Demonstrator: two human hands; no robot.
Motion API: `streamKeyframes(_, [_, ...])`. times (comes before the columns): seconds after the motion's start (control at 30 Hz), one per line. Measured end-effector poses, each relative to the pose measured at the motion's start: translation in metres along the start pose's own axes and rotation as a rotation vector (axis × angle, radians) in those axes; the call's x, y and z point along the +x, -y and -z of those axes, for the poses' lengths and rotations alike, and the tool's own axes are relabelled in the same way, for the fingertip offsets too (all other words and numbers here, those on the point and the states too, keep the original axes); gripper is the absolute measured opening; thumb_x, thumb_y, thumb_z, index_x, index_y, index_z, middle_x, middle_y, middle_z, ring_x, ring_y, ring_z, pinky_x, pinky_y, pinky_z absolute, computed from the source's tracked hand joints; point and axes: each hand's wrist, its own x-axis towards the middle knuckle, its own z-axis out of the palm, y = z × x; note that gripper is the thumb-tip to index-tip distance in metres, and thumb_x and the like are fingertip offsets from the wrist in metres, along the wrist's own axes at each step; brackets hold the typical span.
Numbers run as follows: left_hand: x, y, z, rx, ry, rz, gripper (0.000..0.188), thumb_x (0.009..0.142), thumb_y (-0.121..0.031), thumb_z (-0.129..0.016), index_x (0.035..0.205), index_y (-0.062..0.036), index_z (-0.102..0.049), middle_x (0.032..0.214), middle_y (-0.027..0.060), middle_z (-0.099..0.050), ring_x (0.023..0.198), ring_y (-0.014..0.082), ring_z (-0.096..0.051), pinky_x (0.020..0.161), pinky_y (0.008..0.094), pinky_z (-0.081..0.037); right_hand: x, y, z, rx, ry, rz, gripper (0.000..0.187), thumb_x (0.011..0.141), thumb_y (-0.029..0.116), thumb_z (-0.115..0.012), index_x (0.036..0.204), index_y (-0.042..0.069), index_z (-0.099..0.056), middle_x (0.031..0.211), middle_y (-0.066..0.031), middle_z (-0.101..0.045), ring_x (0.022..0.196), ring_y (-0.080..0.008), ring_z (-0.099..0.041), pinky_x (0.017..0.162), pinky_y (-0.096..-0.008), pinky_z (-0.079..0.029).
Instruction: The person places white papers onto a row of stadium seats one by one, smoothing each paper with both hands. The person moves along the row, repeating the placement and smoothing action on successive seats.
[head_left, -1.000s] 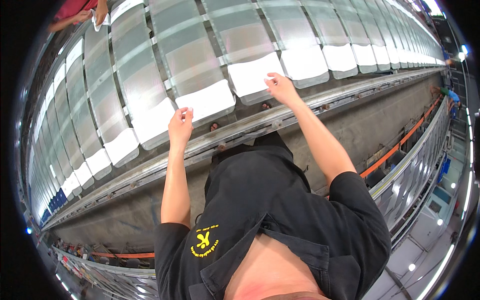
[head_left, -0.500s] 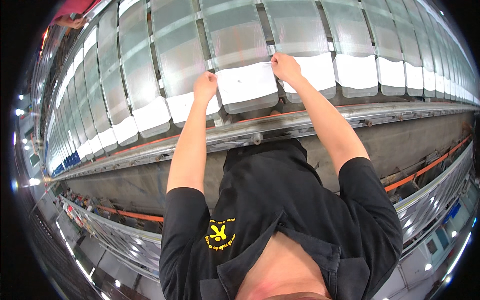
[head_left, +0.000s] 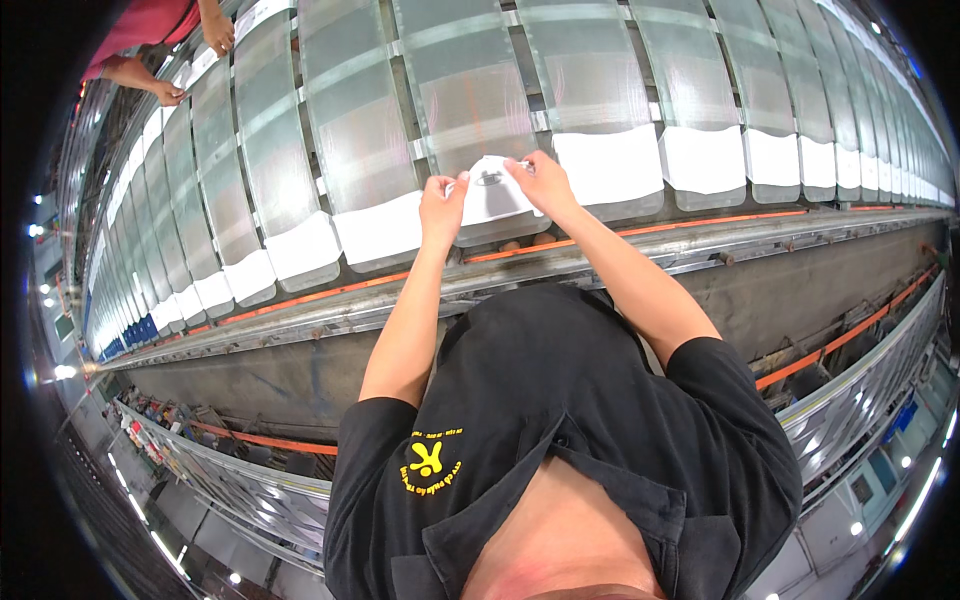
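Note:
A white cloth piece (head_left: pixel 497 204) with a small dark mark hangs over the near end of a long grey-green board (head_left: pixel 470 105). My left hand (head_left: pixel 441 208) pinches its left side between thumb and fingers. On the opposite side my right hand (head_left: pixel 545 186) is closed on its upper right corner. Between my hands the cloth is drawn up and bunched, narrower than the board. Below it, the rounded near end of the board shows.
Similar boards stand side by side in a long row, with white cloth pieces (head_left: pixel 610 165) on their near ends. A metal rail (head_left: pixel 690 245) with an orange strip runs between me and the boards. At the far left, a co-worker's hands (head_left: pixel 217 34) reach over other boards.
My hands have come closer together. The cloth, which was spread flat across the board's end, is now gathered between them. The co-worker's arms have come further into view at the upper left.

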Motion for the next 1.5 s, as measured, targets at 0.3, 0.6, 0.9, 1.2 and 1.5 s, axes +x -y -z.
streamKeyframes(0.3, [-0.001, 0.011, 0.002, -0.367, 0.146, 0.149, 0.046, 0.105, -0.043, -0.058, 0.085, -0.0017, -0.064, 0.072, -0.0043, -0.051, 0.069, 0.0069, -0.041, 0.061, 0.0281, -0.036, -0.03, 0.031, -0.018, 0.42, 0.241, -0.052, 0.046, 0.104, 0.042, -0.058, 0.082, 0.002, -0.06, 0.066, 0.003, -0.049, 0.063, -0.006, -0.043, 0.055, -0.0291, -0.038])
streamKeyframes(0.6, [-0.005, 0.003, 0.0, -0.566, 0.164, 0.348, 0.044, 0.105, -0.045, -0.058, 0.096, -0.0023, -0.066, 0.082, -0.0033, -0.058, 0.074, 0.0069, -0.046, 0.065, 0.0269, -0.04, -0.047, 0.042, -0.033, 0.321, 0.263, 0.12, 0.044, 0.104, 0.036, -0.06, 0.079, -0.001, -0.058, 0.061, -0.0045, -0.045, 0.06, -0.0101, -0.039, 0.054, -0.033, -0.038])
streamKeyframes(0.9, [-0.009, 0.007, 0.002, -0.675, 0.152, 0.295, 0.04, 0.103, -0.044, -0.061, 0.095, -0.0048, -0.065, 0.086, -0.0013, -0.061, 0.078, 0.0082, -0.053, 0.07, 0.0278, -0.045, -0.065, 0.066, -0.02, 0.232, 0.38, 0.173, 0.045, 0.103, 0.036, -0.06, 0.075, 0.001, -0.057, 0.059, -0.0158, -0.055, 0.052, -0.0251, -0.052, 0.054, -0.0391, -0.044])
streamKeyframes(1.2, [-0.016, 0.002, 0.014, -0.578, 0.159, 0.316, 0.035, 0.105, -0.04, -0.06, 0.089, -0.0087, -0.061, 0.08, -0.007, -0.05, 0.073, 0.0053, -0.043, 0.064, 0.0239, -0.037, -0.092, 0.086, -0.004, 0.276, 0.52, 0.32, 0.042, 0.101, 0.036, -0.06, 0.079, 0.001, -0.061, 0.066, -0.0199, -0.061, 0.059, -0.035, -0.059, 0.06, -0.0412, -0.047])
streamKeyframes(1.5, [-0.069, 0.023, 0.058, -0.124, 0.06, 0.002, 0.038, 0.108, -0.032, -0.056, 0.083, -0.0036, -0.053, 0.072, -0.004, -0.044, 0.07, 0.0065, -0.036, 0.062, 0.0256, -0.034, -0.086, 0.008, 0.053, 0.225, 0.363, 0.215, 0.025, 0.101, 0.026, -0.063, 0.095, 0.002, -0.062, 0.068, -0.0104, -0.055, 0.062, -0.0157, -0.047, 0.058, -0.0345, -0.042])
